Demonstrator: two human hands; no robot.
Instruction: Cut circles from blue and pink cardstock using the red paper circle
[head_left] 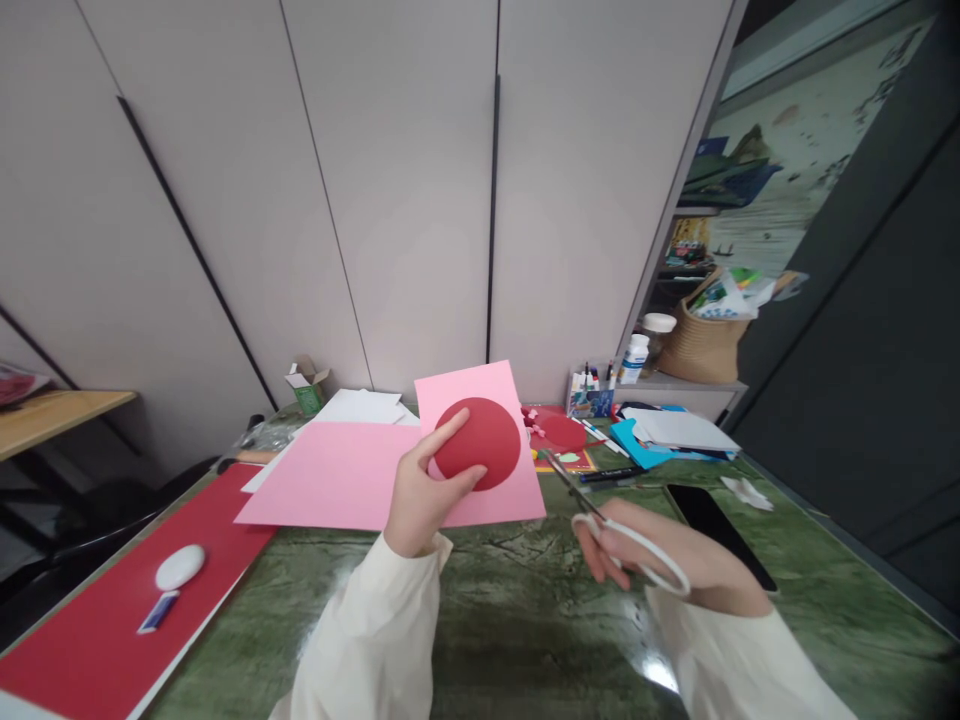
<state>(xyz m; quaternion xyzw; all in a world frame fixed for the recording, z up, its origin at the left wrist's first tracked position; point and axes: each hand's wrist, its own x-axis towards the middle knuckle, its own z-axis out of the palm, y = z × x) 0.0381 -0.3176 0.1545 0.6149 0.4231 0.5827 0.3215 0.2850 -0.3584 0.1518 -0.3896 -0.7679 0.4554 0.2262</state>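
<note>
At the centre of the green table (510, 600), raised off its surface, the left hand (420, 495) is closed in a pinch. The thumb lies across the front of a red disc (480, 442), pressing it against a pink sheet (517, 500) held upright. The fingers are hidden behind the sheet. A second pink sheet (330, 475) lies flat behind and to the left.

The right hand (675, 560) is low and to the right, fingers curled through the white loops of the scissors (615, 525). The blades point up and left, with the tip just beside the right edge of the held sheet. They look closed or nearly so; the gap is too fine to judge.

Assessment: the work in hand is lining the disc up on the pink sheet with the scissors ready.
- The disc is pinned at its left rim only, so it could pivot under the thumb. A firmer grip nearer its middle would hold it true.
- The sheet stands unsupported on its right side. It would flex under the blades, so the pinch should sit close to any cut line.
- Blades should enter from the free right edge, opening wide and closing slowly.

Nearby: a dark phone (712, 525) lies just beyond the right hand, and a red sheet (127, 620) at far left carries a white oval object (180, 567).
</note>
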